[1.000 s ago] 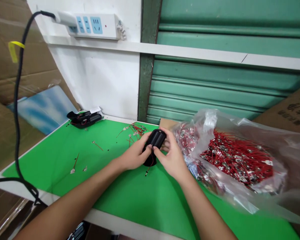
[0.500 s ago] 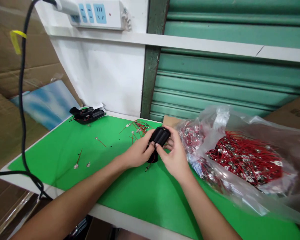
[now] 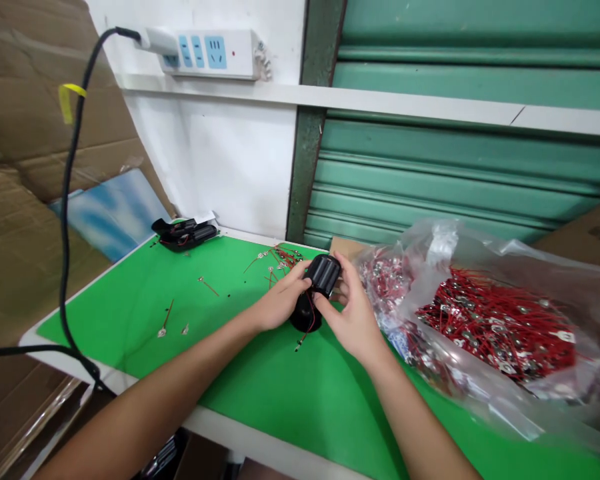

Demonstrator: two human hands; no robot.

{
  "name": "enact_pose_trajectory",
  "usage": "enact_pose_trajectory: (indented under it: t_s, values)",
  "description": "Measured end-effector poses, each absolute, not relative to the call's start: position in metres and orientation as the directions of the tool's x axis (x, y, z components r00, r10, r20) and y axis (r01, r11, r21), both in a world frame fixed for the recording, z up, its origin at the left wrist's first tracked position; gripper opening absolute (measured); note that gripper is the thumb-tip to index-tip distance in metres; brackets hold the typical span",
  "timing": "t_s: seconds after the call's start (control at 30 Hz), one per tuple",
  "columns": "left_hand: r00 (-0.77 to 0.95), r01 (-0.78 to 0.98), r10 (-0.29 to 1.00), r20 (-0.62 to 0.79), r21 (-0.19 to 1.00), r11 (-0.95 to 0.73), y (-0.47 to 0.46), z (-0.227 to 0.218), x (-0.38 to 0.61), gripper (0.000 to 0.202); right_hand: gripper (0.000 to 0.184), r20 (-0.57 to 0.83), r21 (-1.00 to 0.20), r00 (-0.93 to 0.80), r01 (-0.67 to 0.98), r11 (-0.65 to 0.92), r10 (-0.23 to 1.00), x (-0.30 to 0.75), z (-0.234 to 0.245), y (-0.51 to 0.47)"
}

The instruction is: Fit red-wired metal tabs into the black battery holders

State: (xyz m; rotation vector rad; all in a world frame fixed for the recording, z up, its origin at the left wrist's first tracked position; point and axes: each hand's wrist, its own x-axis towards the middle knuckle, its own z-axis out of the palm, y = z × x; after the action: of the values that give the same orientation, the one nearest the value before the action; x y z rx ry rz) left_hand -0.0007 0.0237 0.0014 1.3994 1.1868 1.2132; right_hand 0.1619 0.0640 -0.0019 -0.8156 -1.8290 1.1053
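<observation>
Between both hands is a black plastic casing (image 3: 324, 275) with ribbed, battery-bay-like hollows, tilted above the green mat. My left hand (image 3: 280, 301) grips its left side, thumb on the lower edge. The fingers of my right hand (image 3: 349, 313) wrap its right side, with the thumb at its lower front. A rounded black part (image 3: 306, 315) hangs below the casing; whether the two are joined is hidden by my fingers. A thin red wire runs down over it to a small metal contact (image 3: 298, 345) at the mat.
A clear plastic bag (image 3: 480, 400) full of red-wired metal contacts (image 3: 500, 327) lies at right. Similar loose contacts (image 3: 285, 257) are scattered on the green mat (image 3: 260, 393). More black casings (image 3: 186, 233) sit at the back left. A black cable (image 3: 70, 200) hangs at left from a power strip (image 3: 215, 53).
The casing has turned so its ribbed hollows face me more, and the rounded black part below shows more. Both hands keep hold. The whole view has shifted slightly.
</observation>
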Motion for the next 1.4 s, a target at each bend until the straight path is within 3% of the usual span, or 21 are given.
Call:
enact_pose_trajectory:
  t_s: [0.27, 0.43, 0.53, 0.63, 0.73, 0.83, 0.97, 1.13, 1.4]
  values:
    - [0.033, -0.235, 0.997, -0.067, 0.969, 0.073, 0.028, 0.0, 0.004, 0.048, 0.061, 0.248, -0.952, -0.366, 0.078, 0.296, 0.897, 0.163, -0.009, 0.073]
    - [-0.07, -0.393, 0.986, -0.153, 0.913, 0.114, 0.029, 0.018, -0.004, 0.038, 0.047, 0.323, -0.908, -0.32, 0.162, 0.387, 0.891, 0.164, -0.007, 0.073]
    - [-0.237, -0.478, 0.949, -0.206, 0.876, 0.071, 0.033, 0.028, -0.019, 0.028, 0.034, 0.416, -0.802, -0.364, 0.285, 0.525, 0.833, 0.166, -0.006, 0.072]
    - [-0.366, -0.523, 0.905, -0.215, 0.852, -0.009, 0.037, 0.033, -0.035, 0.024, 0.018, 0.509, -0.594, -0.461, 0.424, 0.684, 0.727, 0.165, -0.009, 0.071]
    - [-0.42, -0.541, 0.885, -0.201, 0.839, -0.066, 0.039, 0.033, -0.043, 0.02, 0.018, 0.536, -0.417, -0.558, 0.478, 0.773, 0.634, 0.159, -0.013, 0.069]
    - [-0.424, -0.562, 0.887, -0.183, 0.821, -0.1, 0.041, 0.029, -0.048, 0.02, 0.02, 0.5, -0.347, -0.653, 0.452, 0.822, 0.569, 0.148, -0.016, 0.062]
    - [-0.421, -0.533, 0.893, -0.16, 0.84, -0.101, 0.043, 0.023, -0.053, 0.028, 0.025, 0.418, -0.337, -0.735, 0.421, 0.842, 0.535, 0.134, -0.021, 0.051]
    - [-0.446, -0.518, 0.883, -0.148, 0.847, -0.12, 0.042, 0.023, -0.057, 0.028, 0.031, 0.347, -0.387, -0.74, 0.447, 0.807, 0.576, 0.127, -0.024, 0.046]
    - [-0.442, -0.518, 0.887, -0.133, 0.845, -0.132, 0.039, 0.027, -0.052, 0.029, 0.025, 0.292, -0.447, -0.745, 0.448, 0.775, 0.599, 0.139, -0.011, 0.037]
